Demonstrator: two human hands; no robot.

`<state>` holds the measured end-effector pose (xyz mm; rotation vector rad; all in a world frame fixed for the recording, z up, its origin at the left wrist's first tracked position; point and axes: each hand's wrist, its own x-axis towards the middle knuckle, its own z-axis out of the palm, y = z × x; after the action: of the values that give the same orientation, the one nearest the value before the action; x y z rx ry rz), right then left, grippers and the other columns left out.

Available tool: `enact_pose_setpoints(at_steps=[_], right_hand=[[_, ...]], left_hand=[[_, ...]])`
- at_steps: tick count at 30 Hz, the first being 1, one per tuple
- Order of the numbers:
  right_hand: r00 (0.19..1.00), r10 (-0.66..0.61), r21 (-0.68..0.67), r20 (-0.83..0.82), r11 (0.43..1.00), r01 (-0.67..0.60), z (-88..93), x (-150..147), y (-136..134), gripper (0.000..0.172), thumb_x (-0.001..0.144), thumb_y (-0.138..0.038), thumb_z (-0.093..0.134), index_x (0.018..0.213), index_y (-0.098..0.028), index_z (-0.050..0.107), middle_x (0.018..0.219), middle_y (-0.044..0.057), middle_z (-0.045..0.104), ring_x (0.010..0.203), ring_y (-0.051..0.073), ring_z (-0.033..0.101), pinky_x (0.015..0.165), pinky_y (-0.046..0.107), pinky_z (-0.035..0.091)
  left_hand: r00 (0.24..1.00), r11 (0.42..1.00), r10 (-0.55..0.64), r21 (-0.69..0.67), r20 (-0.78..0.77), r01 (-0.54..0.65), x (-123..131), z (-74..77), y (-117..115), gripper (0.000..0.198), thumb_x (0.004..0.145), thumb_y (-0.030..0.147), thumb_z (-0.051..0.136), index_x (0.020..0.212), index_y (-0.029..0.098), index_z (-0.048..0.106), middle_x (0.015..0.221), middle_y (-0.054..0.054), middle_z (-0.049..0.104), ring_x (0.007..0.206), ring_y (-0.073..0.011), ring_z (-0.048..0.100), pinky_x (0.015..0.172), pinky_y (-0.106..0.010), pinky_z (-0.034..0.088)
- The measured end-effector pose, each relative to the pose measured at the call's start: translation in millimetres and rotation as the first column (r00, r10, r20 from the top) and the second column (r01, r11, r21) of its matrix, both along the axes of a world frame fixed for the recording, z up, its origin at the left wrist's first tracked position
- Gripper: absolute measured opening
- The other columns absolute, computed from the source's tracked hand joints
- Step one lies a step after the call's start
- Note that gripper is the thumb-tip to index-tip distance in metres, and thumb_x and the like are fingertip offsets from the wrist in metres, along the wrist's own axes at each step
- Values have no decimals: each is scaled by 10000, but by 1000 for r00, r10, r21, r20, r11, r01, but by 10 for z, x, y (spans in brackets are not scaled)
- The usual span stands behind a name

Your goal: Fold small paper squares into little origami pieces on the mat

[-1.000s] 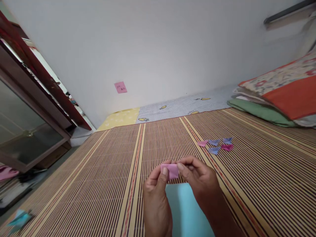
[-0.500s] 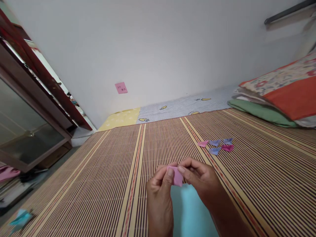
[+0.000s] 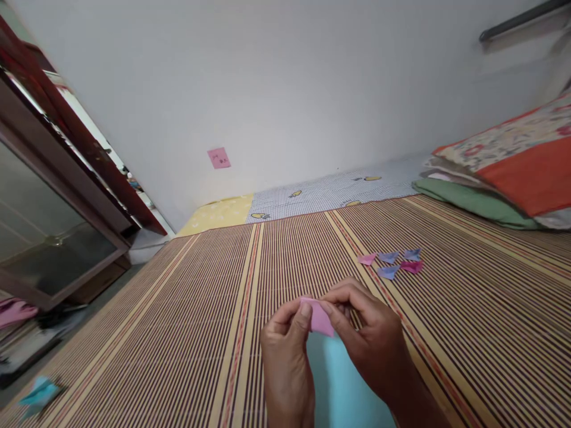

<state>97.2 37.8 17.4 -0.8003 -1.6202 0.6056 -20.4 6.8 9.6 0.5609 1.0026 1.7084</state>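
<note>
A small piece of folded pink paper [image 3: 321, 321] is held up between both hands above a light blue surface [image 3: 343, 380]. My left hand [image 3: 288, 351] pinches its left side, thumb on the near face and fingers behind. On the right side, my right hand [image 3: 370, 327] grips the upper corner between thumb and fingers. The fingertips behind the paper are partly hidden. Farther off to the right lie several small folded paper pieces: a light pink one [image 3: 367, 259], a magenta one [image 3: 411, 267] and some bluish-purple ones [image 3: 388, 272].
A striped bamboo mat [image 3: 178, 333] spreads under everything. Folded turquoise paper [image 3: 40, 392] lies at the lower left. Bedding, with an orange floral piece [image 3: 530, 172] over a green one [image 3: 473, 204], is piled at the right. A pink note [image 3: 219, 158] is on the wall.
The pink paper has tilted slightly and shows a bit wider. My right hand has shifted a little to the right, my left hand slightly left; both still pinch the paper.
</note>
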Motion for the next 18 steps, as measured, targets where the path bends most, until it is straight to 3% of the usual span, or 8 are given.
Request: enact_pose_setpoints(at_steps=[4,8,11,14,18], right_hand=[[996,65,-129,-55,989,-72,5,14,8,165,958,-235,616,800,-206,654,787,7,626,736,175,595,664,311,454],[955,209,-320,-208,909,-269,20,38,36,187,943,-314,664,791,-208,689,744,-7,628,706,165,591,652,293,464],[930,252,-354,-269,872,-339,29,48,39,186,924,-328,695,790,-200,700,745,-1,647,721,170,610,678,298,479],[941,227,-314,-252,900,-301,43,37,11,207,932,-310,686,755,-202,679,719,-10,623,689,165,595,663,298,468],[992,81,-162,-99,982,-96,51,4,-25,227,957,-257,645,735,-208,654,729,-6,614,695,170,587,658,309,445]], left_hand=[[986,1000,2,-12,-164,-4,-20,12,-34,201,782,338,849,878,167,806,796,-46,760,708,-174,688,669,-273,547],[927,998,3,65,-376,23,-37,54,-54,168,866,334,774,937,193,832,913,-55,758,841,-194,690,773,-294,541],[902,991,-11,114,-431,67,-27,71,-50,176,904,333,732,956,205,839,983,-66,745,908,-202,677,815,-301,531],[928,997,-7,71,-374,36,-13,57,-39,194,852,353,787,960,198,830,929,-62,748,878,-204,684,811,-307,541],[931,1000,-1,-6,-365,-1,-15,53,-39,249,812,400,815,890,163,807,812,-60,743,780,-205,679,755,-310,548]])
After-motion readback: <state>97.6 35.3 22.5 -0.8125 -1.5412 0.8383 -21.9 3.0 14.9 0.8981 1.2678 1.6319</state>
